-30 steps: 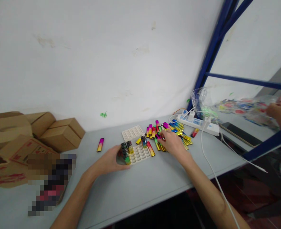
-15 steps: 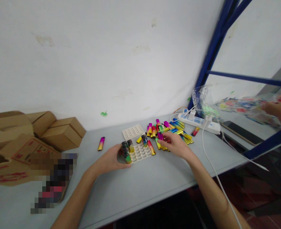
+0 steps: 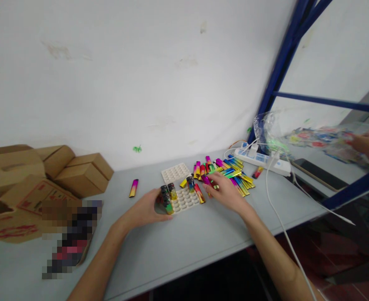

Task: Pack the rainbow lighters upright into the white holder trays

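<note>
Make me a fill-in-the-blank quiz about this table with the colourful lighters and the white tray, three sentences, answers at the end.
1. The left hand rests at the edge of the white ____, where a few lighters stand upright.
2. The right hand reaches into the pile of lighters and pinches a ____ one.
3. One lone lighter lies on the grey table between the tray and the cardboard ____.

Missing words: tray; pink; boxes

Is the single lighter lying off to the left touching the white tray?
No, the lone lighter lies apart on the table, well left of the white tray.
</note>
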Action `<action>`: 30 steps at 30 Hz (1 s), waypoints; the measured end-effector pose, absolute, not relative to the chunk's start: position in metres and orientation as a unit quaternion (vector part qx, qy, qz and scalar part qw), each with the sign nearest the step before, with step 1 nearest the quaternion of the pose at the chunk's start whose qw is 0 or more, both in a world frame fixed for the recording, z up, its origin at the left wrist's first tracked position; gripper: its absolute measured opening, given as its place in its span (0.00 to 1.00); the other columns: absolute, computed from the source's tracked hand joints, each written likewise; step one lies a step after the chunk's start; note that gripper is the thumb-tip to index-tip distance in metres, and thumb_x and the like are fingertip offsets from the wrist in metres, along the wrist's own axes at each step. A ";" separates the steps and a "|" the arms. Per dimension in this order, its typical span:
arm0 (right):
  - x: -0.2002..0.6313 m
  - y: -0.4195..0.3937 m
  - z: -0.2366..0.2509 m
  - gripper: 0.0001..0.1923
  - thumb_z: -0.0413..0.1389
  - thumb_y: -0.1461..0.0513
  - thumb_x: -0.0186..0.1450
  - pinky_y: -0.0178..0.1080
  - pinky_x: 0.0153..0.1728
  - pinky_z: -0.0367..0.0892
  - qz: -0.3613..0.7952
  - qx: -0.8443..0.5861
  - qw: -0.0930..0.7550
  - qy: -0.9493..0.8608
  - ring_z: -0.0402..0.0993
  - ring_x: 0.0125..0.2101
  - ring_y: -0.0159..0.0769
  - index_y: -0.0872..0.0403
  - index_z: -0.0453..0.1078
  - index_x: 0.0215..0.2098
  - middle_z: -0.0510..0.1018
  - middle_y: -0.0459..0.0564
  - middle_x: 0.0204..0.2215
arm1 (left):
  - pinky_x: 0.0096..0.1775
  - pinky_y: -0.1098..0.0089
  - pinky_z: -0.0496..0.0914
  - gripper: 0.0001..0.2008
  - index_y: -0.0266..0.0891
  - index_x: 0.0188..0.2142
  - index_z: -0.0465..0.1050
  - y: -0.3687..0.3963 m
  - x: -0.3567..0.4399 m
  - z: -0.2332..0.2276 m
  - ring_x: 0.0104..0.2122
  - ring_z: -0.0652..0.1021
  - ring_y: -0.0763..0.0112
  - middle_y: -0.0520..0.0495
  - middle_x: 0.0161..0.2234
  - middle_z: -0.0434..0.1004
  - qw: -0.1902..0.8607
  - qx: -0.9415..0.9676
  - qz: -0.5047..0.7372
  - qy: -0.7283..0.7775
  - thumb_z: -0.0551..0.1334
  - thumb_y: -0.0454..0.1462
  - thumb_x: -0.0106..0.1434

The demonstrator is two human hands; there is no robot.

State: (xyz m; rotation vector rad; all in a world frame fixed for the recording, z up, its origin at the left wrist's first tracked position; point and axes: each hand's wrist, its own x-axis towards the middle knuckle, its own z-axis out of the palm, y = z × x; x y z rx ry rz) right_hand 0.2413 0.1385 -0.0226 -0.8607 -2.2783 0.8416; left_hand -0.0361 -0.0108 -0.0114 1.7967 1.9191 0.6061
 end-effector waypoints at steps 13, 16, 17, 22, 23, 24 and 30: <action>0.235 0.098 -0.004 0.18 0.54 0.44 0.76 0.33 0.25 0.61 0.644 -0.156 0.248 -0.707 0.61 0.25 0.30 0.49 0.60 0.41 0.67 0.40 0.30 | 0.49 0.56 0.78 0.36 0.37 0.56 0.76 -0.010 -0.039 -0.017 0.48 0.82 0.48 0.38 0.52 0.84 0.238 0.651 0.238 0.680 0.77 0.47 0.49; 0.232 0.080 -0.001 0.21 0.53 0.42 0.76 0.34 0.26 0.56 0.657 -0.155 0.260 -0.690 0.57 0.26 0.30 0.50 0.63 0.39 0.61 0.40 0.28 | 0.50 0.55 0.78 0.37 0.37 0.57 0.76 -0.010 -0.040 -0.019 0.48 0.82 0.48 0.38 0.52 0.84 0.240 0.650 0.241 0.680 0.78 0.47 0.49; 0.230 0.075 0.000 0.23 0.53 0.41 0.75 0.34 0.26 0.55 0.653 -0.161 0.268 -0.690 0.56 0.26 0.30 0.51 0.64 0.38 0.61 0.41 0.27 | 0.51 0.55 0.77 0.37 0.37 0.57 0.76 -0.010 -0.040 -0.019 0.48 0.82 0.47 0.37 0.52 0.84 0.239 0.650 0.243 0.679 0.78 0.47 0.49; 0.222 0.056 0.005 0.31 0.47 0.37 0.76 0.38 0.28 0.51 0.647 -0.164 0.308 -0.678 0.54 0.27 0.31 0.53 0.65 0.29 0.61 0.43 0.26 | 0.51 0.54 0.77 0.35 0.37 0.54 0.78 -0.011 -0.042 -0.021 0.47 0.82 0.47 0.37 0.50 0.84 0.228 0.653 0.242 0.681 0.78 0.48 0.48; 0.220 0.053 0.005 0.33 0.45 0.37 0.76 0.38 0.29 0.51 0.656 -0.160 0.307 -0.671 0.54 0.26 0.32 0.53 0.64 0.28 0.61 0.43 0.25 | 0.51 0.54 0.77 0.35 0.37 0.53 0.78 -0.011 -0.042 -0.021 0.47 0.82 0.47 0.37 0.50 0.84 0.226 0.654 0.242 0.680 0.78 0.48 0.48; 0.218 0.051 0.005 0.34 0.44 0.36 0.76 0.39 0.29 0.50 0.665 -0.159 0.305 -0.662 0.54 0.26 0.32 0.52 0.63 0.27 0.60 0.43 0.24 | 0.52 0.53 0.77 0.34 0.37 0.53 0.78 -0.011 -0.042 -0.021 0.47 0.82 0.47 0.37 0.50 0.84 0.224 0.655 0.244 0.679 0.78 0.48 0.48; 0.208 0.048 -0.002 0.33 0.44 0.36 0.75 0.40 0.28 0.47 0.712 -0.174 0.304 -0.609 0.50 0.25 0.33 0.50 0.57 0.24 0.56 0.42 0.22 | 0.50 0.55 0.78 0.34 0.36 0.53 0.78 -0.011 -0.040 -0.019 0.46 0.82 0.47 0.37 0.49 0.85 0.227 0.653 0.247 0.679 0.78 0.48 0.48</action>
